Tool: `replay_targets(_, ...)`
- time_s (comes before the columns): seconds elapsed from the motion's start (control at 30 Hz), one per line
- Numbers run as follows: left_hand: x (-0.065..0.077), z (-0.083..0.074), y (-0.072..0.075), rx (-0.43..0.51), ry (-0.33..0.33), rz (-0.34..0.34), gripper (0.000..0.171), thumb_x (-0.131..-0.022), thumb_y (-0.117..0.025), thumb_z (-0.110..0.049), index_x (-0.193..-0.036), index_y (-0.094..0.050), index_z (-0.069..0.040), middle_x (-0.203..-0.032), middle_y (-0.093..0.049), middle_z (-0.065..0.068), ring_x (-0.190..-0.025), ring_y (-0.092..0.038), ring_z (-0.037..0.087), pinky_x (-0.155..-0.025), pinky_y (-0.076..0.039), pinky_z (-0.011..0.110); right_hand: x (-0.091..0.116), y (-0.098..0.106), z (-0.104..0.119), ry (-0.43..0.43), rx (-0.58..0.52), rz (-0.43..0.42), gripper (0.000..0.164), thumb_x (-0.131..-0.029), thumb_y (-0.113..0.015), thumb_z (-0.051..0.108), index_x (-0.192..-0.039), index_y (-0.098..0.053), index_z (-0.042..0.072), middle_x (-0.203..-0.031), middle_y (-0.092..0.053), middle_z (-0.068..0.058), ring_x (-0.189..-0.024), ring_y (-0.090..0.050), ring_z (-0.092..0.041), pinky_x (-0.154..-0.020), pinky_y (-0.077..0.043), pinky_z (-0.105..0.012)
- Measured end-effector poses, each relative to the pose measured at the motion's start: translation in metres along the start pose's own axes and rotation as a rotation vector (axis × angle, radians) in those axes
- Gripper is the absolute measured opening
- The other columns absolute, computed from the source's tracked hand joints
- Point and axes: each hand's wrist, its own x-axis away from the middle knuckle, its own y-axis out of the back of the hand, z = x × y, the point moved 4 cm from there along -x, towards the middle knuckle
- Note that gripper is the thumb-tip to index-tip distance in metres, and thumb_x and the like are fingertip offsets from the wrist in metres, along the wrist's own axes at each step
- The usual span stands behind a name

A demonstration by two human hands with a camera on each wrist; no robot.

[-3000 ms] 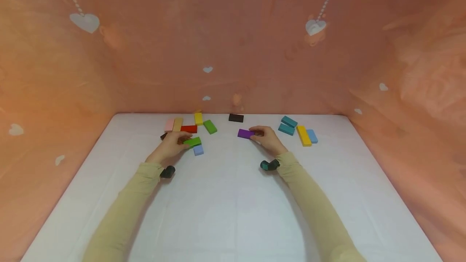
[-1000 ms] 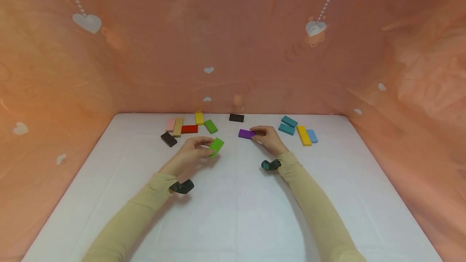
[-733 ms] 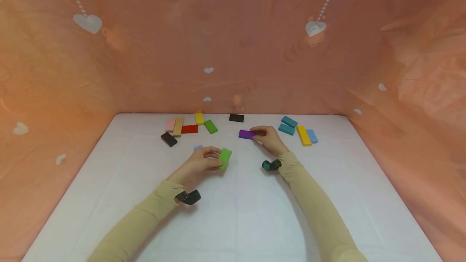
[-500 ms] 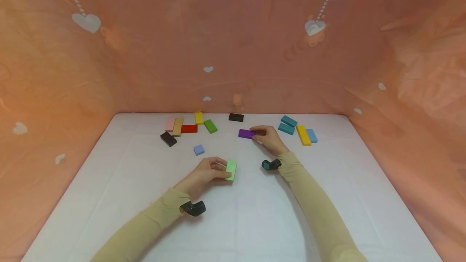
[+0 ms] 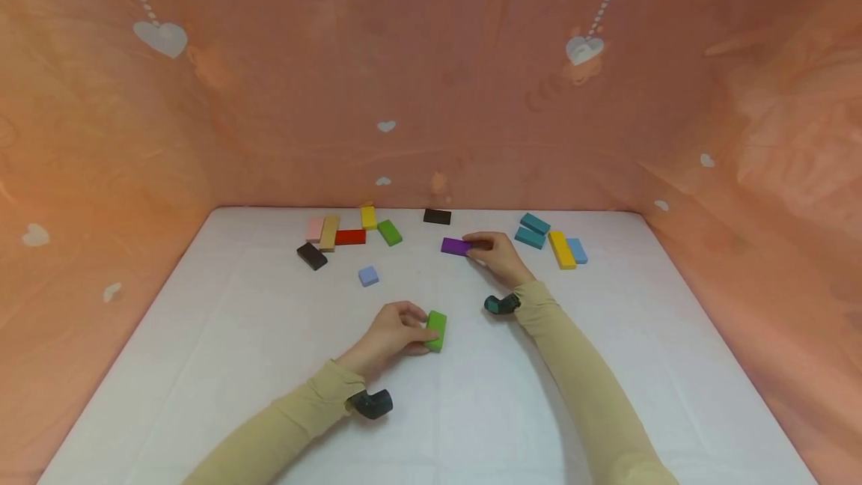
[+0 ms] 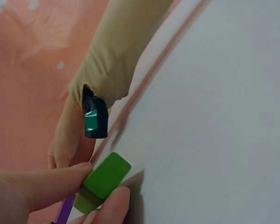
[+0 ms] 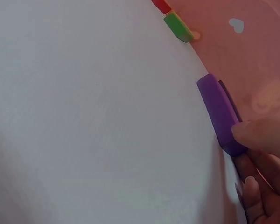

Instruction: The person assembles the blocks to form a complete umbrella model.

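Near the middle of the white table, my left hand point(image 5: 396, 334) pinches a green block point(image 5: 436, 331) between thumb and fingers. In the left wrist view the thumb lies along one side of the green block point(image 6: 107, 176) and a fingertip along the other. Farther back, my right hand point(image 5: 497, 256) holds the right end of a purple block point(image 5: 456, 246) that lies on the table. The right wrist view shows the thumb on that purple block point(image 7: 219, 112), with other fingers curled beneath its near end. A small light-blue block point(image 5: 368, 276) sits behind my left hand.
Back left lie pink point(image 5: 314, 229), tan point(image 5: 328, 233), red point(image 5: 350, 237), yellow point(image 5: 368, 217), green point(image 5: 390, 232) and dark brown point(image 5: 312, 256) blocks. A black block point(image 5: 437, 216) is at the back edge. Teal point(image 5: 530, 237), yellow point(image 5: 562, 250) and blue point(image 5: 577, 250) blocks lie right.
My left hand has carried the green block from beside the light-blue block toward the front and right, turning it on the way. My right hand has stayed at the purple block.
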Motion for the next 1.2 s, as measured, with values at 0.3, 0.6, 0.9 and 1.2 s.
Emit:
replay_targets(0.3,0.005,-0.001,-0.006,-0.058,-0.048,-0.032,0.037,-0.076,-0.08,-0.005,-0.105,-0.057,0.003,-0.08,-0.057,0.012,-0.063,-0.062,0.017,-0.062,-0.056,0.03,0.0,0.0,-0.001,0.015,-0.006,0.005,0.032,-0.089,-0.063,-0.001,-0.121,-0.064,0.0,-0.122,-0.061,-0.016,-0.111,-0.056,-0.025,-0.097,-0.044,-0.036)
replay_targets(0.6,0.009,0.0,-0.007,-0.112,-0.066,-0.011,0.038,-0.076,-0.08,-0.008,-0.104,-0.057,0.004,-0.079,-0.06,0.012,-0.058,-0.063,0.016,-0.058,-0.056,0.03,-0.002,0.001,-0.004,-0.023,-0.007,0.007,0.032,-0.09,-0.063,0.001,-0.121,-0.064,0.003,-0.123,-0.06,-0.014,-0.112,-0.055,-0.025,-0.098,-0.043,-0.037)
replay_targets(0.9,0.012,-0.001,-0.004,-0.171,-0.093,0.006,0.039,-0.077,-0.08,-0.014,-0.104,-0.057,0.001,-0.072,-0.061,0.009,-0.052,-0.061,0.017,-0.053,-0.055,0.029,-0.001,0.0,-0.001,-0.011,-0.005,0.008,0.032,-0.09,-0.062,-0.001,-0.122,-0.063,0.0,-0.123,-0.06,-0.017,-0.112,-0.056,-0.026,-0.097,-0.045,-0.037)
replay_targets(1.2,0.007,0.001,0.0,-0.153,-0.127,0.043,0.03,-0.085,-0.074,-0.016,-0.101,-0.057,0.002,-0.071,-0.064,0.008,-0.053,-0.062,0.018,-0.053,-0.055,0.029,-0.001,0.0,0.0,0.001,-0.009,0.012,0.032,-0.089,-0.062,-0.002,-0.122,-0.063,-0.001,-0.123,-0.059,-0.017,-0.111,-0.055,-0.026,-0.096,-0.045,-0.036)
